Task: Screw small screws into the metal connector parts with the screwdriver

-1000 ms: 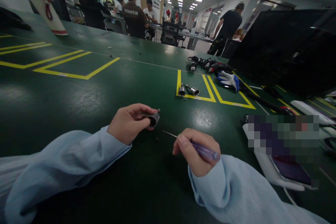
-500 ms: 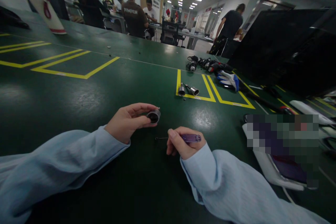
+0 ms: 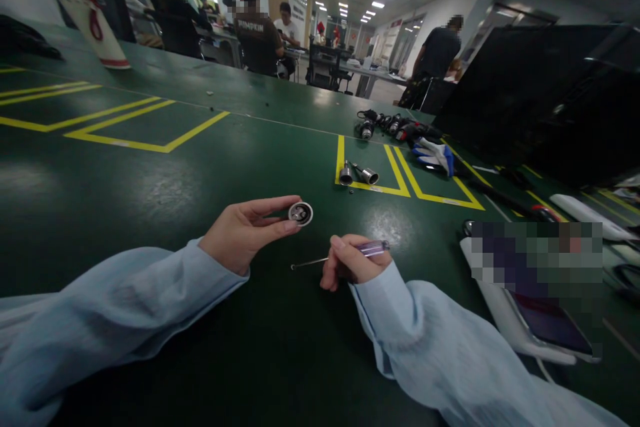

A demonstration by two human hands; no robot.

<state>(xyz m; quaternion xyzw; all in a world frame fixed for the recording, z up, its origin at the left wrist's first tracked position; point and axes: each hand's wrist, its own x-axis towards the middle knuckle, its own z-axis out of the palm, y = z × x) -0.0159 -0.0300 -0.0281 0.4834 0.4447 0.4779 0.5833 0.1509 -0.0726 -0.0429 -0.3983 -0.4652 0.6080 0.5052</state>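
Pinched between the fingertips and thumb of my left hand (image 3: 250, 230) is a round metal connector part (image 3: 301, 214), its open face with dark and silvery insides turned up toward me. My right hand (image 3: 355, 259) grips a screwdriver (image 3: 373, 249) by its purple see-through handle. The thin shaft points left, and its tip, with a small bit at the end, hangs below the metal part, apart from it. Farther off, two metal cup-shaped fittings (image 3: 369, 175) lie in a yellow-taped box on the table.
The green table (image 3: 225, 347) bears yellow tape outlines. Behind the fittings lie dark cabled connectors (image 3: 367, 127) and a blue-white glove (image 3: 434, 155). A phone (image 3: 550, 327) rests on a white object at right, near a big black screen (image 3: 540, 100). People sit and stand beyond.
My left hand has turned the metal part so its inside shows more, slightly to the right. The screwdriver has tilted, handle up, and more of its shaft shows.
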